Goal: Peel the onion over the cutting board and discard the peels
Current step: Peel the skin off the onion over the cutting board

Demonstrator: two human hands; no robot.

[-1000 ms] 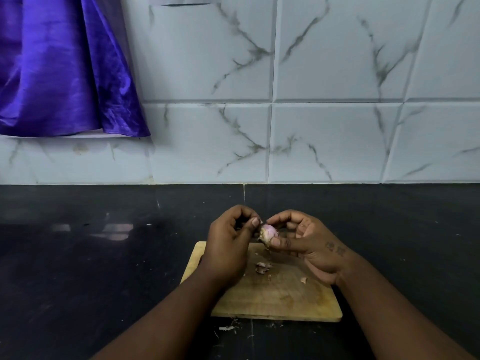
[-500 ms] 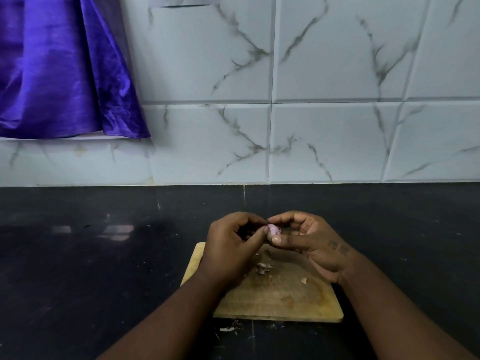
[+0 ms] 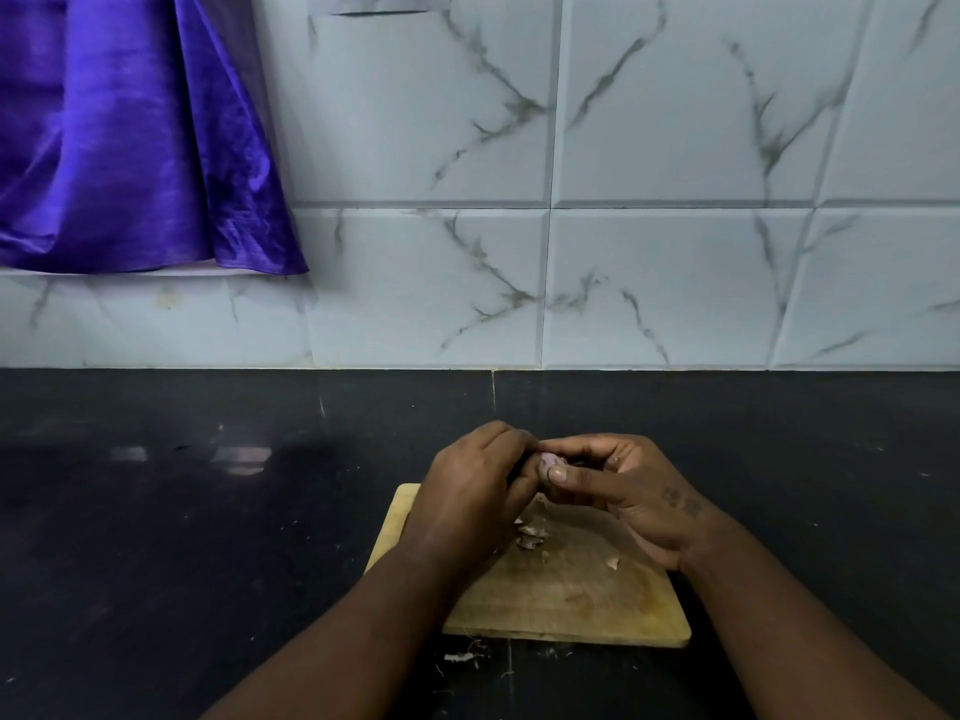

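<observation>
onion look: the small pale pink-purple onion [image 3: 548, 459] is showing only as a smooth, glossy sliver, so honestly most of it is hiding behind fingers

onion spot: it's being held up in the air over the far edge of the light wooden rectangular cutting board [image 3: 571, 600], not touching it

right hand [image 3: 631, 493]: it's pinching the onion, thumb lying across the near side and the curled fingers wrapping round the back

left hand [image 3: 470, 493]: fingers are curling in tight against the onion's left side and gripping it there, though the exact contact is getting hidden by the knuckles

peels: a little heap of dry brownish peel flakes [image 3: 530, 535] is sitting on the board right under the hands, with one stray flake [image 3: 613, 562] lying further right

off the board: a few papery scraps [image 3: 460, 657] are lying on the glossy black countertop [image 3: 208, 511] just past the board's near edge

background: a shiny purple cloth [image 3: 130, 137] is hanging at upper left against the white marble-look tile wall [image 3: 675, 252]

vs a second ago: back then the onion was sitting in plain sight between the fingertips, a round pinkish ball; now the hands are closing in together and covering nearly all of it

same as before: the peel heap, the stray flake and the board aren't shifting at all
</observation>
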